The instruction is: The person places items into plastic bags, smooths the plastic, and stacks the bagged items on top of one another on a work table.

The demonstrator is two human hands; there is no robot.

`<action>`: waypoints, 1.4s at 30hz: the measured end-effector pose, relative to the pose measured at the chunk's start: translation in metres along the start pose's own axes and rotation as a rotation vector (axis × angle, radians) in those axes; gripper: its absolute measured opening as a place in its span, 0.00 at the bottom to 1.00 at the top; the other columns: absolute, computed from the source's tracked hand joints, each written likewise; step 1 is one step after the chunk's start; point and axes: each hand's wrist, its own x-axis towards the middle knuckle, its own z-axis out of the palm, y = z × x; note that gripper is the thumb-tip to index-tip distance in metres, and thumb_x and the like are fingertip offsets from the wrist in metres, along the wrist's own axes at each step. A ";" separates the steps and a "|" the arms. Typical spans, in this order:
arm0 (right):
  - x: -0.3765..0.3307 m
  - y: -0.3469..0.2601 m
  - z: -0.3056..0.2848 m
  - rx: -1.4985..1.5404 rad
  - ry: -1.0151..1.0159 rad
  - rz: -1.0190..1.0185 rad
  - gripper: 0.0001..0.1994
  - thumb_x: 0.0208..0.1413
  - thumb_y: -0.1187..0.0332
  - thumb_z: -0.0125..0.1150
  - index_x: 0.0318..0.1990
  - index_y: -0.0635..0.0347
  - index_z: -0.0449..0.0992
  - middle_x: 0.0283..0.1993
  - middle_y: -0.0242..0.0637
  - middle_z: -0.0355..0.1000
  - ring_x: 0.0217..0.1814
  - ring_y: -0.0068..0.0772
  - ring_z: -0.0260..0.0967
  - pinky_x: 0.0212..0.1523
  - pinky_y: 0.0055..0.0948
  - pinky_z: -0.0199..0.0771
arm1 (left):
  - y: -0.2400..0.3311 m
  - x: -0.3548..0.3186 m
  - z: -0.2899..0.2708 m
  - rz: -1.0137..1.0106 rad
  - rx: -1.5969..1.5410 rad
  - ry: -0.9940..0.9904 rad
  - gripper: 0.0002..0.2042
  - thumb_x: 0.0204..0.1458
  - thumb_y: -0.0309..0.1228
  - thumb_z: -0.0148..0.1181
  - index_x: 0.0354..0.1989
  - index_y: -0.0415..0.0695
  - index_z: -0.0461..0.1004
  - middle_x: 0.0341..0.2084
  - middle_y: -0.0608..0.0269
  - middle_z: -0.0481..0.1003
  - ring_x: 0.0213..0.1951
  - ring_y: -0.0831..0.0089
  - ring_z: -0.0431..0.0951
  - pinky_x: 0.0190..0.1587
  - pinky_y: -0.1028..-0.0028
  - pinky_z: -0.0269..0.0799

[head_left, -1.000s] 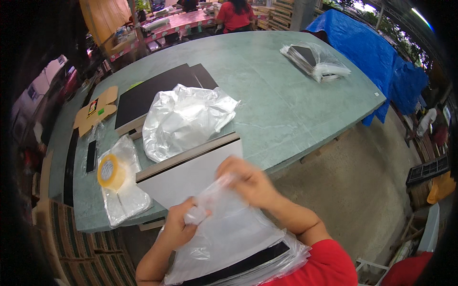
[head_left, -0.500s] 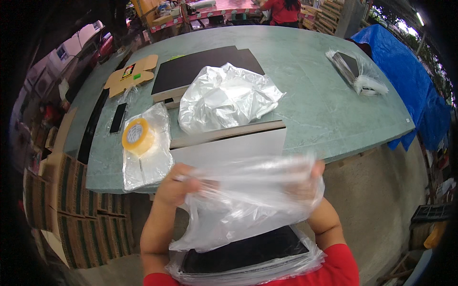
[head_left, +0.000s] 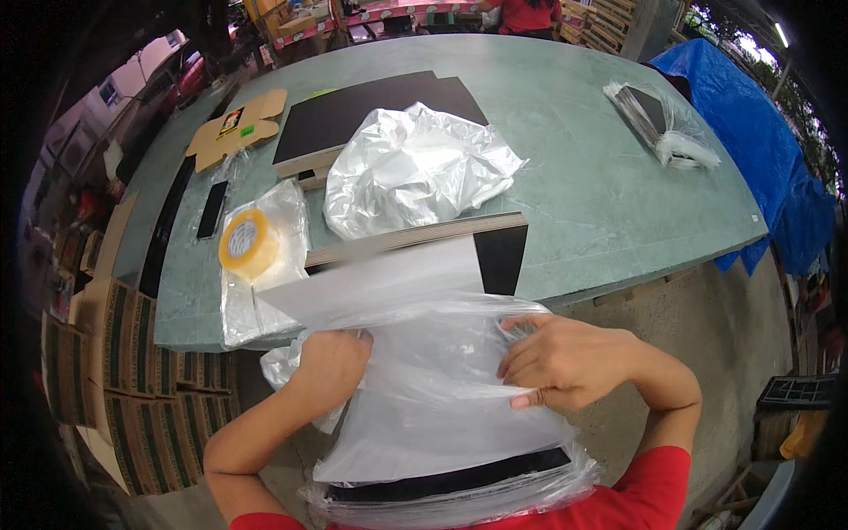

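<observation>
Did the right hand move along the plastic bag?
Yes. The right hand slid rightward along the clear plastic bag, away from the tape roll.

Head-worn fisheye, close, looking downward

The green table (head_left: 583, 177) bears black boards (head_left: 371, 110), crumpled plastic (head_left: 415, 168), tape roll (head_left: 247, 243) and flat cardboard (head_left: 238, 128).
</observation>
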 end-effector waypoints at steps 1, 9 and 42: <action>-0.002 0.007 0.006 0.067 -0.011 -0.014 0.16 0.54 0.62 0.44 0.19 0.64 0.66 0.19 0.41 0.62 0.26 0.42 0.64 0.53 0.47 0.49 | 0.000 0.005 -0.001 -0.048 -0.001 -0.053 0.07 0.33 0.28 0.52 0.24 0.41 0.70 0.18 0.53 0.71 0.24 0.58 0.73 0.27 0.64 0.67; 0.010 0.023 0.012 -0.159 -0.731 0.466 0.10 0.48 0.66 0.46 0.27 0.61 0.73 0.21 0.38 0.68 0.30 0.40 0.67 0.53 0.45 0.50 | 0.020 0.003 -0.030 0.441 -0.252 0.177 0.07 0.37 0.27 0.49 0.26 0.42 0.69 0.20 0.55 0.72 0.23 0.61 0.73 0.25 0.67 0.69; -0.067 0.098 0.055 1.347 0.407 0.305 0.14 0.40 0.75 0.59 0.36 0.72 0.70 0.35 0.43 0.71 0.35 0.28 0.69 0.35 0.24 0.70 | -0.052 -0.068 0.042 -0.166 -2.133 0.241 0.17 0.31 0.23 0.61 0.35 0.34 0.69 0.22 0.57 0.72 0.21 0.76 0.72 0.21 0.81 0.67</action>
